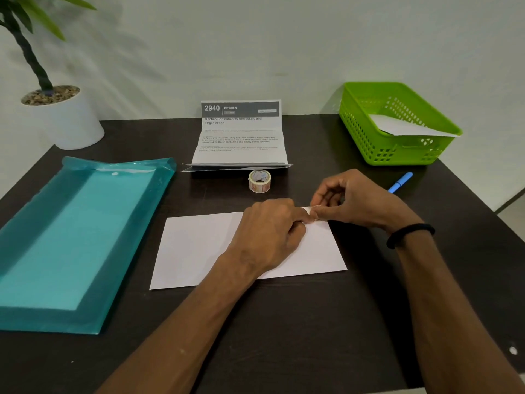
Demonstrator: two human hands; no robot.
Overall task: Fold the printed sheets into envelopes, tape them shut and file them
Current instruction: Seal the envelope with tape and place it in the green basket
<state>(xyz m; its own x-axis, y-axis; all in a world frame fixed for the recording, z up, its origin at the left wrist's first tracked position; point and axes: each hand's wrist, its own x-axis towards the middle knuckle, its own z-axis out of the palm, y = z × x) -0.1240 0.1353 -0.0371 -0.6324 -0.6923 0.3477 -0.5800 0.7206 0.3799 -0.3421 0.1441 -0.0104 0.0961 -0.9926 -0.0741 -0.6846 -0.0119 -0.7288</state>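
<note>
Folded white sheet [199,248] lies flat on the dark counter [284,322], near edge centre. Left hand [270,234] rests on it, fingers curled, tips pressing at the top right corner. Right hand [355,200] pinches a tape strip [312,209] at that corner. Tape roll [259,181] just behind. Teal folder [71,237] left; green basket [397,123] with paper, far right; blue pen [400,182] nearby.
</note>
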